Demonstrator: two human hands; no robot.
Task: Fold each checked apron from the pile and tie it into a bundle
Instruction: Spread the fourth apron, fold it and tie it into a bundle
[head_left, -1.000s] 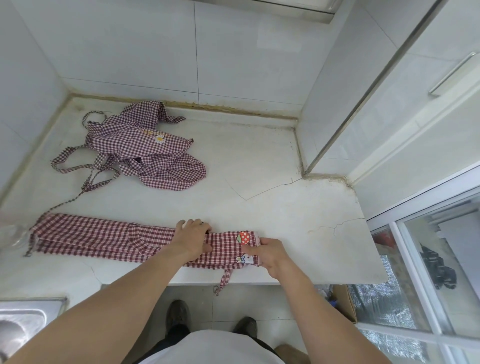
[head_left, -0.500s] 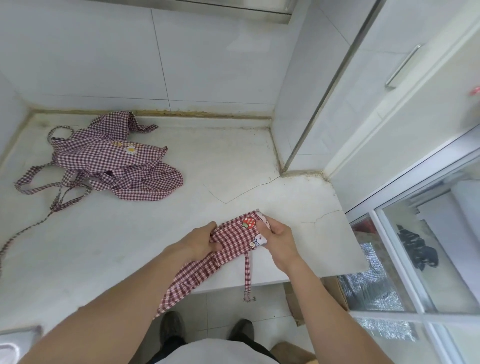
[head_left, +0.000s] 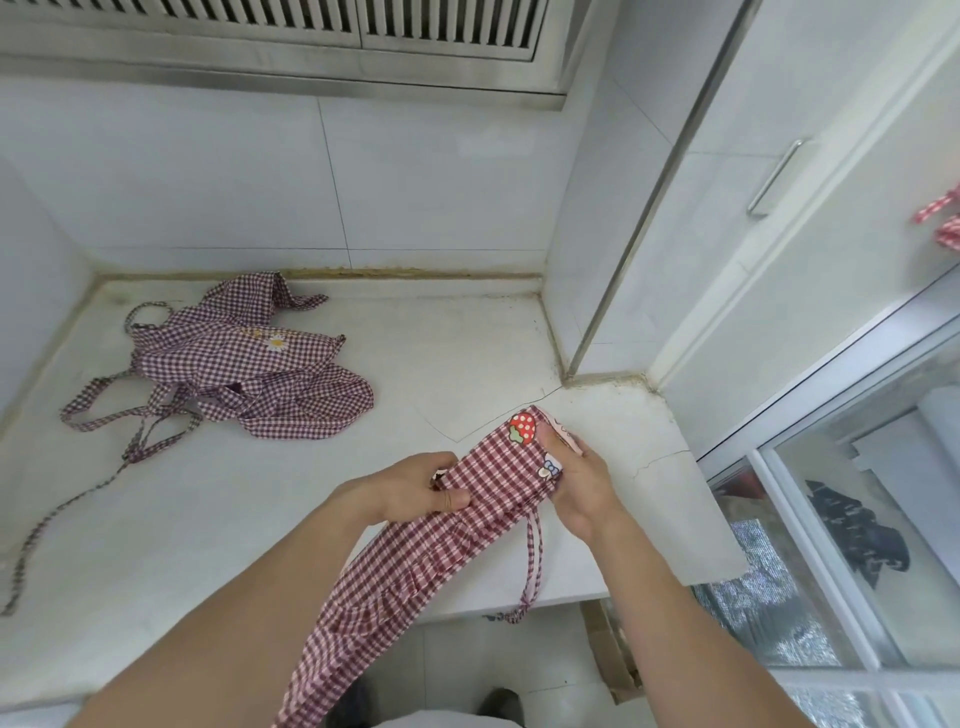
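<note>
Hands meet over the front edge of the pale stone worktop (head_left: 249, 519), both gripping a red-and-white checked apron (head_left: 493, 483) that is folded into a long narrow strip. The left hand (head_left: 410, 491) has its fingers curled round the strip with the thumb pressed on top of the cloth; the right hand (head_left: 579, 483) holds the upper end, thumb lying along the fabric just beside a strawberry patch (head_left: 523, 428) and a small cartoon patch (head_left: 551, 466). The upper end is raised a little above the worktop, and the rest of the strip slopes down toward the lower left, hanging past the worktop's edge in front of the person. A thin checked strap (head_left: 535, 561) dangles from the held end down over the edge. Well apart, toward the back left of the worktop, a second checked apron (head_left: 249, 379) in a darker purplish check lies loose and crumpled, a daisy motif (head_left: 277, 343) showing on it and its long ties (head_left: 78, 499) trailing off to the left. A slatted metal hood (head_left: 311, 31) runs along the top of the tiled wall, and a white cupboard door with a metal handle (head_left: 774, 176) stands to the right.
</note>
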